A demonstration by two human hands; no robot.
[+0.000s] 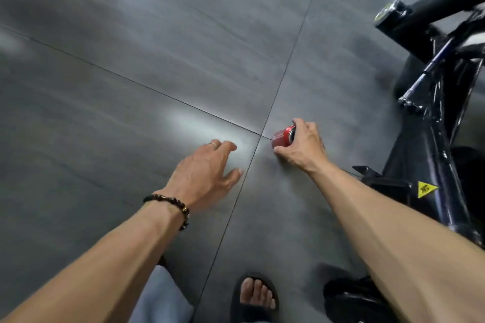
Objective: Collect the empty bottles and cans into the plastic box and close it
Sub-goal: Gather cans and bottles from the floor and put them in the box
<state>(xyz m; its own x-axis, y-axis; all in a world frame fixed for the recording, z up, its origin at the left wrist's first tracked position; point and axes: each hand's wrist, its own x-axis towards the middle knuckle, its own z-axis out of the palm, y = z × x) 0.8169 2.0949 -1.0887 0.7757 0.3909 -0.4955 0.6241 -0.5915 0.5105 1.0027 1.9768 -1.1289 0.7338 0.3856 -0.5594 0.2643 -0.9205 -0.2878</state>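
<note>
A red drink can lies on its side on the dark grey tiled floor, near where the tile joints cross. My right hand grips it from the right, with fingers curled over its top end and the thumb below. My left hand hovers over the floor to the left of the can, its fingers relaxed and holding nothing; a bead bracelet sits on that wrist. The plastic box is out of view.
A black metal machine frame with a yellow warning sticker stands close on the right. My foot in a black sandal is at the bottom. The grey tiled floor stretches to the left and ahead.
</note>
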